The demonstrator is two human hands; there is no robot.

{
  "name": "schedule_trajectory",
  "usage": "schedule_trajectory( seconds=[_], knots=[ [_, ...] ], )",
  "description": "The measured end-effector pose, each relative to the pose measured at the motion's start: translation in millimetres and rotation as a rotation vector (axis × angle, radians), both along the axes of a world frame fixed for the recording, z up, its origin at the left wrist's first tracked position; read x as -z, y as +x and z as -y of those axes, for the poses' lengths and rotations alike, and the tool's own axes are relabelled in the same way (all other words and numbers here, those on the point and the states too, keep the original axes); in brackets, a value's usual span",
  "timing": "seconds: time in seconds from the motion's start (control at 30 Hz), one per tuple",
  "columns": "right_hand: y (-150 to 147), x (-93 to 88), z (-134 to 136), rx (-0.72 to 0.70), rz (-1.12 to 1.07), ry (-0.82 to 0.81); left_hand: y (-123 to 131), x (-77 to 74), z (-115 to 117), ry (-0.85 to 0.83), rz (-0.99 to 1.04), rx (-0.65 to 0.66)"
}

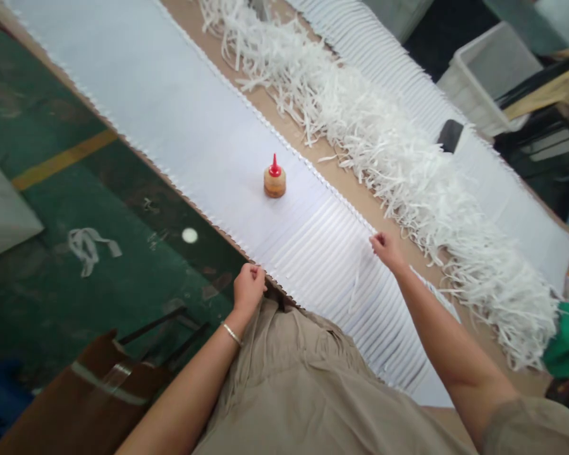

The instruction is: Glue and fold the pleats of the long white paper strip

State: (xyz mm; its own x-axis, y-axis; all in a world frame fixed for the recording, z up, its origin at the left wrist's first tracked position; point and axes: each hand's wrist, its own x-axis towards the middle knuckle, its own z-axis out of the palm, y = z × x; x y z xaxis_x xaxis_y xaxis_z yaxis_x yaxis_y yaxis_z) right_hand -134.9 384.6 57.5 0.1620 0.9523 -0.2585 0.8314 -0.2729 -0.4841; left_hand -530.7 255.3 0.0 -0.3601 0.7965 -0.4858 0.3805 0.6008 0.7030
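Observation:
A long row of overlapped white paper sheets (180, 120) lies along a brown table (346, 189). My left hand (248, 285) is closed at the near edge of the row, pinching a sheet's end. At the far edge my right hand (385, 248) pinches the other end of what looks like the same sheet. A small glue bottle (275, 179) with a red pointed cap stands upright on the sheets, beyond both hands.
A thick heap of white paper strips (398, 164) runs along the table past my right hand. Behind it lies a second row of white sheets (502, 183) with a black object (450, 135) on it. A grey plastic bin (488, 76) stands far right. Green floor (52, 208) lies left.

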Motion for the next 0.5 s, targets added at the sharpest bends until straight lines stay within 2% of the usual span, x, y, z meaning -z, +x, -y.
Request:
schedule_trajectory(
  seconds=[0.1, 0.2, 0.27, 0.37, 0.5],
  knots=[
    [0.0, -6.0, 111.4, 0.116, -0.039, -0.005, -6.2, -9.8, 12.6, 0.073, 0.063, 0.077],
    [-21.5, 2.3, 191.9, 0.258, -0.086, 0.016, -4.3, -19.5, 20.6, 0.081, 0.132, 0.130],
    [-37.1, 11.5, 222.3, 0.345, -0.126, 0.035, -1.3, -22.4, 23.7, 0.059, 0.189, 0.169],
    [-51.7, 23.3, 247.5, 0.417, -0.197, 0.054, -0.3, -19.4, 28.0, -0.053, 0.221, 0.199],
    [-49.2, 31.4, 270.0, 0.425, -0.273, 0.051, -10.9, -6.1, 36.2, -0.176, 0.228, 0.112]
  ],
)
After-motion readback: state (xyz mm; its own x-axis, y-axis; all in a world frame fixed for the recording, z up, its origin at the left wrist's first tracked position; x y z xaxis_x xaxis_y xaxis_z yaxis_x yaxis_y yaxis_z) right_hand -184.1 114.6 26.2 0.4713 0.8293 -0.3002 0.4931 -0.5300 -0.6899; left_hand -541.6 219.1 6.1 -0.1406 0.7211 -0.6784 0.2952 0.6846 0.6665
